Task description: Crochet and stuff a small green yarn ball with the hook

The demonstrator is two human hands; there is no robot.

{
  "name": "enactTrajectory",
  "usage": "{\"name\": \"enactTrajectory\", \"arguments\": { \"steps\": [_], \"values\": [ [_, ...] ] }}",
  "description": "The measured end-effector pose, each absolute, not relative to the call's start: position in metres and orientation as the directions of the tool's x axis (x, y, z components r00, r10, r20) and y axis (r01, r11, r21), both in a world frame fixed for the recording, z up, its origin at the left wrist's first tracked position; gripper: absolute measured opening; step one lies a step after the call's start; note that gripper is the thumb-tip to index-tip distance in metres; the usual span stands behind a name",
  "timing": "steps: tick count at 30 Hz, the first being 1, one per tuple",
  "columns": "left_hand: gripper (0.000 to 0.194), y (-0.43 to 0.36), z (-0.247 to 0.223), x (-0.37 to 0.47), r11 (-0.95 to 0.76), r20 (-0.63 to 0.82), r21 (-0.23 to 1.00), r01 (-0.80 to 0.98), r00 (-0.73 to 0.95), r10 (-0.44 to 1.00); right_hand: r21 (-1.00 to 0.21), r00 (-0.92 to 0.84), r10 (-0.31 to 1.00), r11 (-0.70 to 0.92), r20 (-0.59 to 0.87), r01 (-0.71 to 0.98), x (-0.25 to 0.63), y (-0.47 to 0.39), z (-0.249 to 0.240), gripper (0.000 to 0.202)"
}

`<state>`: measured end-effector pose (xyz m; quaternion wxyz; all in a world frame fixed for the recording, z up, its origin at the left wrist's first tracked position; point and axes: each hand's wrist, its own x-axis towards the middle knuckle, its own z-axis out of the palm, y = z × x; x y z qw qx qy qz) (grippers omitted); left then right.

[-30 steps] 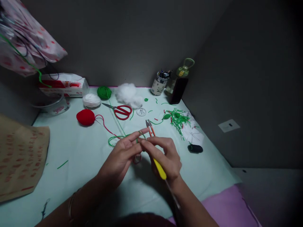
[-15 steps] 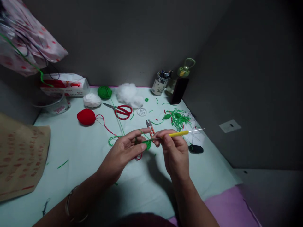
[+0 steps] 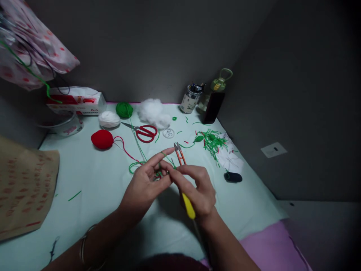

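My left hand [image 3: 149, 180] pinches a small green crochet piece between thumb and fingers; the fingers hide most of it. A green yarn strand passes over its raised index finger. My right hand [image 3: 197, 188] grips a crochet hook [image 3: 188, 206] by its yellow handle, which slants down toward me below the palm. Both hands' fingertips meet at the piece, so the hook's working tip is hard to make out. Just beyond my fingers lie orange thread snips [image 3: 179, 154]. Loops of green yarn [image 3: 134, 167] rest left of my left hand, running back to a green yarn ball [image 3: 124, 110].
Red-handled scissors [image 3: 145, 133], a red yarn ball [image 3: 102, 139], a white yarn ball [image 3: 109, 119] and white stuffing [image 3: 154, 113] lie farther back. Green yarn scraps [image 3: 214, 145] pile at right. A pen cup [image 3: 189, 101], phone [image 3: 213, 108] and bottle [image 3: 219, 84] stand against the wall.
My right hand has turned, swinging the hook's yellow handle from pointing right to pointing down toward me. Its fingertips have closed in on the green piece, now mostly covered.
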<state>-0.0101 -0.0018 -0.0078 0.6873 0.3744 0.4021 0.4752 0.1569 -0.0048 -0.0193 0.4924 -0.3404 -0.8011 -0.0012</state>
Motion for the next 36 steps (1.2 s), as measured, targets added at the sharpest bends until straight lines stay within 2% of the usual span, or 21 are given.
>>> {"name": "enactTrajectory", "arguments": {
  "steps": [1, 2, 3, 5, 6, 8, 10, 13, 16, 18, 19, 20, 22, 23, 25, 30, 34, 36],
  "values": [
    [0.055, -0.002, -0.008, -0.010, 0.332, -0.226, 0.847, -0.415, 0.285, 0.932, -0.319, -0.287, 0.542, 0.763, 0.790, 0.562, 0.157, -0.005, -0.020, 0.032],
    [0.054, -0.001, -0.009, -0.009, 0.398, -0.256, 0.790, -0.467, 0.338, 0.906, -0.375, -0.251, 0.572, 0.751, 0.781, 0.543, 0.157, -0.005, -0.019, 0.031],
    [0.052, 0.000, -0.009, -0.010, 0.454, -0.285, 0.735, -0.503, 0.379, 0.880, -0.483, -0.180, 0.626, 0.727, 0.759, 0.488, 0.157, -0.005, -0.018, 0.029],
    [0.049, 0.001, -0.008, -0.010, 0.494, -0.311, 0.675, -0.548, 0.395, 0.864, -0.722, -0.007, 0.752, 0.635, 0.659, 0.276, 0.158, -0.003, -0.015, 0.025],
    [0.048, 0.002, -0.007, -0.011, 0.482, -0.302, 0.672, -0.562, 0.386, 0.872, -0.799, 0.049, 0.803, 0.582, 0.594, 0.148, 0.158, -0.001, -0.013, 0.023],
    [0.047, 0.002, -0.006, -0.011, 0.436, -0.259, 0.699, -0.567, 0.368, 0.893, -0.860, 0.056, 0.860, 0.510, 0.508, -0.023, 0.157, 0.003, -0.012, 0.021],
    [0.044, 0.000, -0.007, -0.010, 0.394, -0.226, 0.749, -0.532, 0.354, 0.908, -0.879, -0.009, 0.880, 0.474, 0.475, -0.042, 0.156, 0.005, -0.012, 0.018],
    [0.042, -0.002, -0.009, -0.008, 0.329, -0.218, 0.830, -0.451, 0.281, 0.935, -0.860, -0.032, 0.863, 0.505, 0.504, 0.069, 0.153, 0.003, -0.013, 0.021],
    [0.050, -0.003, -0.011, -0.006, 0.295, -0.222, 0.844, -0.449, 0.209, 0.952, -0.684, -0.108, 0.747, 0.649, 0.656, 0.334, 0.151, -0.004, -0.014, 0.029],
    [0.051, -0.002, -0.010, -0.006, 0.363, -0.263, 0.774, -0.519, 0.258, 0.930, -0.526, -0.186, 0.663, 0.708, 0.725, 0.471, 0.151, -0.006, -0.013, 0.032],
    [0.049, 0.000, -0.010, -0.007, 0.416, -0.291, 0.721, -0.554, 0.302, 0.908, -0.511, -0.186, 0.653, 0.712, 0.734, 0.481, 0.153, -0.005, -0.012, 0.032],
    [0.045, 0.001, -0.009, -0.008, 0.464, -0.314, 0.669, -0.581, 0.346, 0.884, -0.555, -0.150, 0.672, 0.699, 0.725, 0.451, 0.154, -0.004, -0.011, 0.029],
    [0.039, 0.004, -0.006, -0.011, 0.518, -0.334, 0.602, -0.607, 0.397, 0.855, -0.730, -0.023, 0.764, 0.624, 0.645, 0.279, 0.158, 0.000, -0.010, 0.024],
    [0.037, 0.005, -0.005, -0.012, 0.518, -0.331, 0.599, -0.611, 0.400, 0.854, -0.807, 0.031, 0.815, 0.567, 0.579, 0.166, 0.159, 0.002, -0.010, 0.023],
    [0.039, 0.005, -0.004, -0.013, 0.490, -0.307, 0.644, -0.588, 0.388, 0.869, -0.883, 0.057, 0.881, 0.470, 0.469, 0.000, 0.159, 0.005, -0.011, 0.020],
    [0.043, 0.002, -0.007, -0.013, 0.374, -0.213, 0.805, -0.461, 0.364, 0.907, -0.927, -0.006, 0.928, 0.372, 0.373, -0.046, 0.156, 0.007, -0.016, 0.015],
    [0.040, 0.002, -0.006, -0.014, 0.363, -0.223, 0.819, -0.444, 0.338, 0.915, -0.929, 0.034, 0.958, 0.284, 0.284, -0.238, 0.158, 0.008, -0.015, 0.015],
    [0.039, 0.001, -0.005, -0.015, 0.355, -0.227, 0.831, -0.428, 0.321, 0.919, -0.925, 0.042, 0.963, 0.268, 0.267, -0.268, 0.159, 0.009, -0.015, 0.016]
  ]
}}
